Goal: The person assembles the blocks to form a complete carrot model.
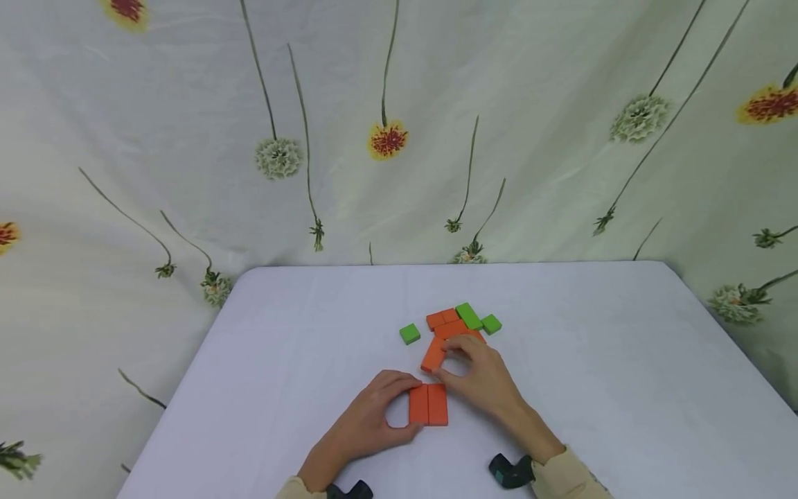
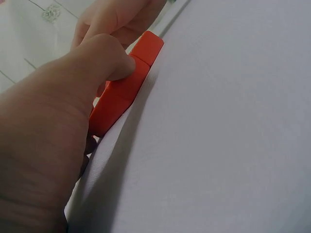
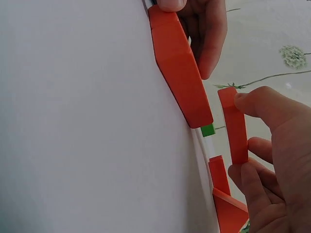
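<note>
Two orange rectangular blocks [image 1: 438, 405] lie side by side on the white table in the head view. My left hand [image 1: 377, 416] grips the pair from the left, thumb at the near edge and fingertips at the far edge. In the left wrist view, that thumb presses against the orange side [image 2: 124, 94]. My right hand [image 1: 486, 378] pinches another orange block [image 3: 235, 126] by its two ends between thumb and fingers. The right wrist view shows this block raised off the tabletop, beyond the pair. Part of its far end is hidden by fingers in the head view.
Beyond my right hand lie several orange blocks [image 1: 450, 328], partly covered by it. A long green block [image 1: 469, 316] and a small green block [image 1: 491, 324] adjoin them. Another small green block [image 1: 409, 334] sits to the left. A flowered cloth [image 1: 536, 138] hangs behind the table.
</note>
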### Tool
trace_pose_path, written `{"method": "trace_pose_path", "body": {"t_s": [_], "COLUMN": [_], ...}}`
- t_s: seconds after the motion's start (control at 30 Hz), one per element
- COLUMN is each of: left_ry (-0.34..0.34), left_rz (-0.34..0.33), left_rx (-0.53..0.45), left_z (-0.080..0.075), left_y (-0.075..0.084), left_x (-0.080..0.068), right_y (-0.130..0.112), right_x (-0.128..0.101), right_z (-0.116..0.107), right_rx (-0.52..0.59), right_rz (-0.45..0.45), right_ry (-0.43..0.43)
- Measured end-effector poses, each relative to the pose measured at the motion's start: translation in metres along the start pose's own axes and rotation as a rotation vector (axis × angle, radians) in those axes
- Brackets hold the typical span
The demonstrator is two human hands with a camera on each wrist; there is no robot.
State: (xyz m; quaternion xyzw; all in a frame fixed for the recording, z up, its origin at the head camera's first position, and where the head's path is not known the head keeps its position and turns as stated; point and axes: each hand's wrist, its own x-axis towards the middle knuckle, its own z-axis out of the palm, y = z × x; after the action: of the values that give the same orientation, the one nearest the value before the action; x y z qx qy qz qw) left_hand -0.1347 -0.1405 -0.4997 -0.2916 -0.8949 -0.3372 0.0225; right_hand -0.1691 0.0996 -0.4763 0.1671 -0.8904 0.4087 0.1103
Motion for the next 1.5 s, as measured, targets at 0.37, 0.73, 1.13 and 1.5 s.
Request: {"method": "trace_pose_path", "body": {"t_s": [0.37,0.73,1.13,1.5], "left_ry": [-0.012,-0.008,-0.016,-0.01], "left_rz": [-0.015,-0.019,-0.022,-0.018], "left_rx": [0.014,0.012,-0.003,0.01], "left_z": [-0.001,-0.001,0.001,0.0], "left_y": [0.001,0.0,0.0,0.0], "left_x": [0.0,-0.002,-0.002,0.0], "right_y": [0.01,0.023,0.04,0.044], "right_x": [-0.008,-0.017,-0.026,-0.029], "right_z": [-0.016,-0.029,-0.035,-0.035], "right_rx": [0.05,0.146,0.184,0.191], "right_rz": [-0.059,-0.108,-0.233,-0.232], "right_ry": [-0.078,-0.198,-0.298,-0.403]}}
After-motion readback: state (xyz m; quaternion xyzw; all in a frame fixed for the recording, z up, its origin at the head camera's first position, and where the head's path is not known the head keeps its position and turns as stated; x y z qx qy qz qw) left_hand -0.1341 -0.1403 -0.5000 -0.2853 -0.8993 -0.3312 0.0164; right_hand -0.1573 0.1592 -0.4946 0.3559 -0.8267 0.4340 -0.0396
